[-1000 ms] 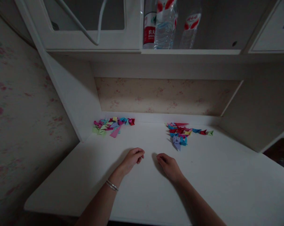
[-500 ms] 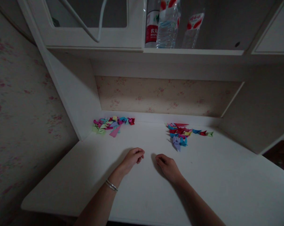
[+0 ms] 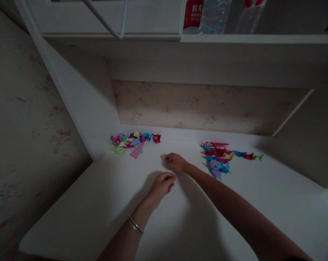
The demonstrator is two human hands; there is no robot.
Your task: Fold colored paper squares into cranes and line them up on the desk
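My left hand (image 3: 160,186) rests near the middle of the white desk (image 3: 99,210), fingers curled, with nothing visible in them. Beyond it is my right hand (image 3: 176,162), fingers bent inward and no object showing in its grasp. The nearest thing to that hand is a red folded-paper piece (image 3: 156,138), a little up and left of it, not touched. This piece sits at the right end of a heap of colourful paper origami (image 3: 126,142). On the right lies a second group of origami pieces (image 3: 217,153), behind my right forearm, with a short row reaching right.
A white cabinet shelf (image 3: 248,38) overhangs the desk, holding a red-labelled bottle (image 3: 193,14) and clear plastic bottles (image 3: 214,16). A pale cable (image 3: 106,23) hangs before the cabinet. White side panels and a floral-papered wall (image 3: 39,119) bound the desk.
My right hand has moved forward and left, past my left hand, towards the left heap. My left hand has barely moved. The camera view has tilted down and come closer.
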